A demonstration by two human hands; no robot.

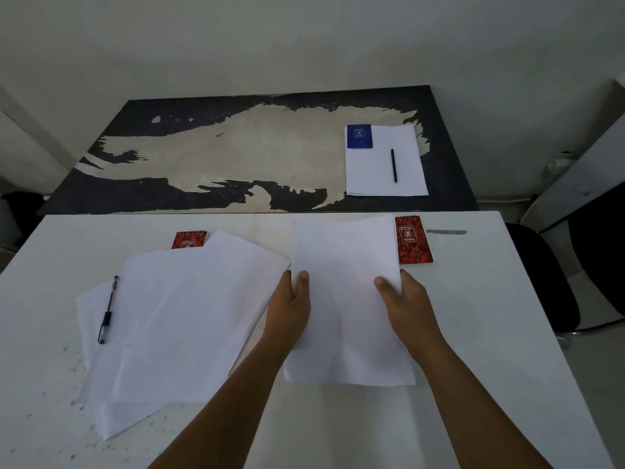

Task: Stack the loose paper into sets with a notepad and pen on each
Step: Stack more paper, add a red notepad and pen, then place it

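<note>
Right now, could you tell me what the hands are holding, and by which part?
Both hold the paper stack by its long side edges: the left hand on the left edge, the right hand on the right, thumbs on top.

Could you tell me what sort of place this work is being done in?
Probably a plain office or workroom: a white table strewn with loose paper, a worn dark desk behind it, and bare walls.

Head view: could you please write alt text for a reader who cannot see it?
Both hands, left hand and right hand, grip a paper stack on a white table, between loose sheets and a red notepad.
</note>
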